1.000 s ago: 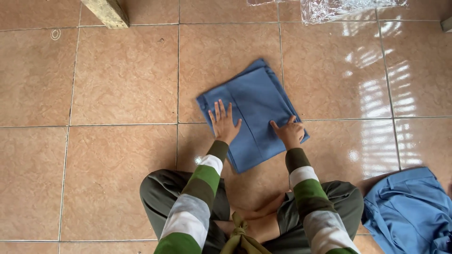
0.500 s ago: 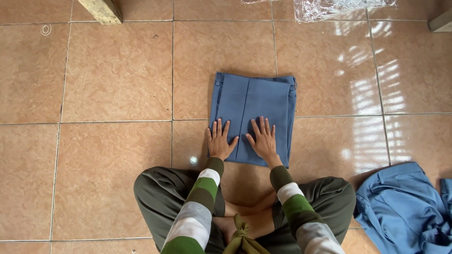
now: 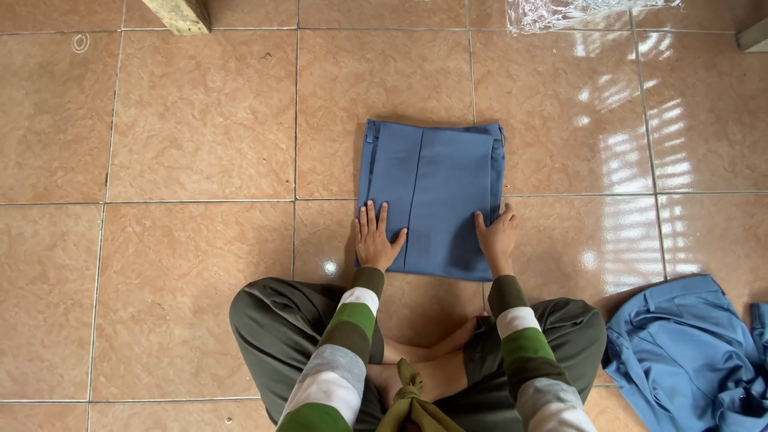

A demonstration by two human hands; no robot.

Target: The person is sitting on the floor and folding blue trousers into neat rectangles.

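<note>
A folded blue garment point(image 3: 436, 184) lies flat and square on the tiled floor in front of my crossed legs. My left hand point(image 3: 376, 238) rests palm down on its near left corner, fingers spread. At the near right edge, my right hand point(image 3: 498, 237) presses on the cloth with its fingers over the side. Neither hand grips anything. My sleeves are striped green, white and grey.
A crumpled lighter blue garment point(image 3: 688, 352) lies on the floor at the lower right. A clear plastic wrap point(image 3: 576, 12) sits at the top edge, a wooden post foot point(image 3: 182, 14) at the top left. Brown tiles point(image 3: 176, 128) surround me.
The garment was turned from a slant to square with me. My hands moved apart from its middle near edge out to the two near corners.
</note>
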